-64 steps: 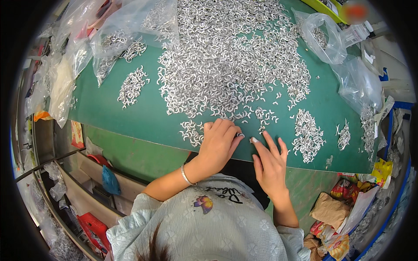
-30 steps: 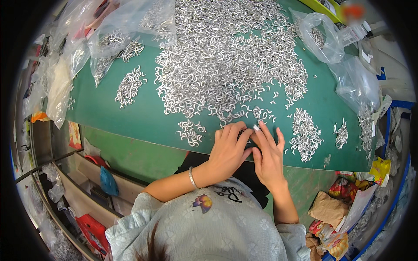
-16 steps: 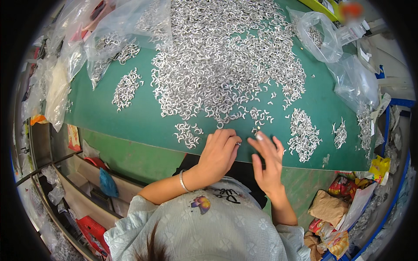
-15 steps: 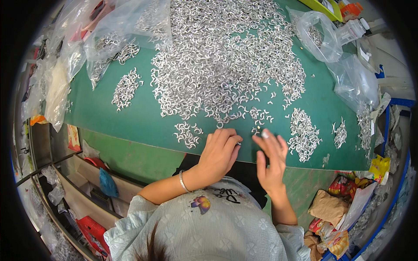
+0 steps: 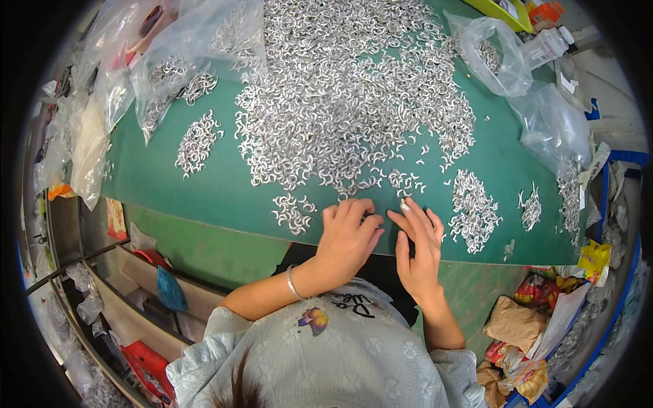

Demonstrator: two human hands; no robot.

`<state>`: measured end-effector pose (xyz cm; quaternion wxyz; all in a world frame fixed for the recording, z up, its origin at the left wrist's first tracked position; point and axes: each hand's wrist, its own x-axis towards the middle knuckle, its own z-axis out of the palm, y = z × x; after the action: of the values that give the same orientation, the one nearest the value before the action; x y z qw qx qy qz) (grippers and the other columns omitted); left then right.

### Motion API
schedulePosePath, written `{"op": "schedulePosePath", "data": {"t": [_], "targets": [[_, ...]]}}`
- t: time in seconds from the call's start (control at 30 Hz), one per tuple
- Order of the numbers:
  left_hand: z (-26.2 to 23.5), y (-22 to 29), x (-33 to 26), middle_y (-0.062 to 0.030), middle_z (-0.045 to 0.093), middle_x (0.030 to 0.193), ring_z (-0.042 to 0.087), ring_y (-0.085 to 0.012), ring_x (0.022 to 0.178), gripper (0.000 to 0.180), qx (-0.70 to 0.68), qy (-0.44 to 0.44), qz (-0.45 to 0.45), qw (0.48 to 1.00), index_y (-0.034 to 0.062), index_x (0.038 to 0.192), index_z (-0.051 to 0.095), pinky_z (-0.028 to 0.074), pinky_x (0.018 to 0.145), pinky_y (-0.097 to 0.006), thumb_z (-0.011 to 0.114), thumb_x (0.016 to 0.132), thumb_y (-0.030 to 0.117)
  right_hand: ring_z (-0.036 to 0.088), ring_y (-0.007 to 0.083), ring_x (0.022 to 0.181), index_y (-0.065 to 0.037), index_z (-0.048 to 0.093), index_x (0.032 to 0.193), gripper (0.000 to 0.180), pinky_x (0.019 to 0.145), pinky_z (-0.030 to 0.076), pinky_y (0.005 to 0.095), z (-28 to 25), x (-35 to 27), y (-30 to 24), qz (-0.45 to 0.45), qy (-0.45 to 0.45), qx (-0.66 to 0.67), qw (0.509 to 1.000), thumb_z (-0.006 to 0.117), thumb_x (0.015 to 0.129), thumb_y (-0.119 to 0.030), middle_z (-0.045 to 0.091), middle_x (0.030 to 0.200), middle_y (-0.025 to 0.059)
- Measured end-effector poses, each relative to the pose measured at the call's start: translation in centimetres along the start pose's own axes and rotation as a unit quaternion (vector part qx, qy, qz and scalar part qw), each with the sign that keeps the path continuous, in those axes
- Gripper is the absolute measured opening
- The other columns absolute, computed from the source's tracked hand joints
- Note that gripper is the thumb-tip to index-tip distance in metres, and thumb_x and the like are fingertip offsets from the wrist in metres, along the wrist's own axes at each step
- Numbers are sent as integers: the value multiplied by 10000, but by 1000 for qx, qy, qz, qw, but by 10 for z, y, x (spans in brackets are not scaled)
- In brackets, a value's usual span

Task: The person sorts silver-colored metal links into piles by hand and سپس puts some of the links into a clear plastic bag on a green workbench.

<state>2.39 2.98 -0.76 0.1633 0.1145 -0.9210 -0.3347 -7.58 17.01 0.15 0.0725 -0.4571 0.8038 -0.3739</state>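
A broad heap of small silvery crescent-shaped metal pieces (image 5: 340, 102) spreads over the green table (image 5: 224, 197). Near the front edge, my left hand (image 5: 348, 238) is closed, fingers curled down and thumb close to the index finger; whatever lies between them is hidden. Beside it on the right, my right hand (image 5: 420, 251) is open, its fingers stretched forward over the tabletop. A small cluster of crescents (image 5: 406, 182) lies just beyond the right fingertips. Left of my left hand sits a little pile (image 5: 293, 213), and a larger pile (image 5: 474, 212) is right of my right hand.
Clear plastic bags (image 5: 197, 51) with crescents lie at the back left, another bag (image 5: 500, 58) at the back right. Smaller piles (image 5: 198, 144) rest at the left and far right (image 5: 530, 207). Drawers (image 5: 146, 299) stand below left; packets and a brown bag (image 5: 515, 321) below right.
My right hand has shifted slightly left, and its fingers have drawn closer together. The left hand's fingers have moved a little, staying curled near the table edge.
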Motion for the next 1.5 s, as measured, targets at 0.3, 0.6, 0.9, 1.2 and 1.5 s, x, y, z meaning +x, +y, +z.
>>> {"op": "schedulePosePath", "data": {"t": [0.3,0.6,0.9,1.2,1.5], "targets": [[-12,-7,-10,-71,557,1053,533,-265,1019,258,-8,20,-6,1000,72,978,614,356,844,-403,727,752,20,498,324,1277,34,534,1233,328,1090,238,521,-12,3,7,30,30,-128,991,544,912,-36,685,1160,93],[-7,-1,-1,-83,556,1080,535,-269,1015,297,-3,19,8,1000,63,1026,624,351,845,-396,739,753,35,461,323,1318,25,550,1240,347,1086,236,542,1,20,-2,11,21,-129,991,571,900,-41,648,1200,93],[-8,1,-1,-82,553,1140,515,-274,1069,300,-23,22,-13,999,75,1056,638,349,860,-405,737,772,78,479,346,1297,31,524,1268,369,1080,269,548,-7,9,-9,-4,-32,-23,999,547,903,-20,646,1218,118],[-11,-9,-6,-83,556,1124,523,-272,1071,265,7,13,-1,1000,85,995,628,350,863,-410,723,756,25,422,354,1347,42,466,1324,431,1096,228,571,-8,14,-6,18,-80,-71,994,562,917,-62,595,1288,139],[-12,-8,-7,-98,533,1103,508,-283,1034,326,-7,24,-27,999,67,1065,611,349,864,-399,722,761,27,420,345,1352,26,516,1291,454,1084,207,610,-1,15,-16,3,-80,-53,995,638,867,-85,591,1294,120]]}}
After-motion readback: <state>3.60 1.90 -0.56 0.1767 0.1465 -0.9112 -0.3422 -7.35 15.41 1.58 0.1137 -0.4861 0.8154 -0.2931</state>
